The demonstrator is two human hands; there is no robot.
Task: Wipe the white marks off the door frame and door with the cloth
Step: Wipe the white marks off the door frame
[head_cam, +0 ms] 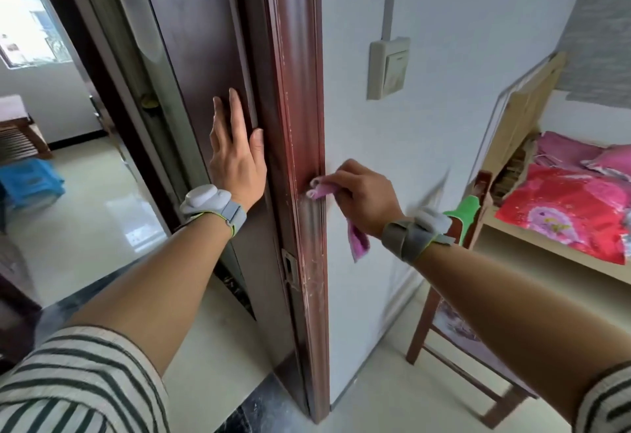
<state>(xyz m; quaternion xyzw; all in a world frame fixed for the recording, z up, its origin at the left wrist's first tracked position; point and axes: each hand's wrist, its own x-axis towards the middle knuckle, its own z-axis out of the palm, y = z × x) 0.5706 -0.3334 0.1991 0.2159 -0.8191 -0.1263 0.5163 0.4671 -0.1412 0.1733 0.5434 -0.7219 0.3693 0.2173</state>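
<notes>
A dark red-brown door frame (300, 118) runs down the middle of the view, with white streaks and specks along its front face and a pale smear just below my right hand. My right hand (362, 198) is shut on a pink cloth (322, 190), pressing its bunched end against the frame's right edge; the cloth's loose tail (358, 244) hangs below my fist. My left hand (235, 152) lies flat and open on the frame's inner side, fingers pointing up. The dark door (112, 67) stands open behind it to the left.
A white wall (426, 159) with a light switch (389, 67) is right of the frame. A wooden chair (444, 323) and a bed with pink and red bedding (563, 200) stand at the right. A blue stool (30, 183) sits on the glossy floor through the doorway.
</notes>
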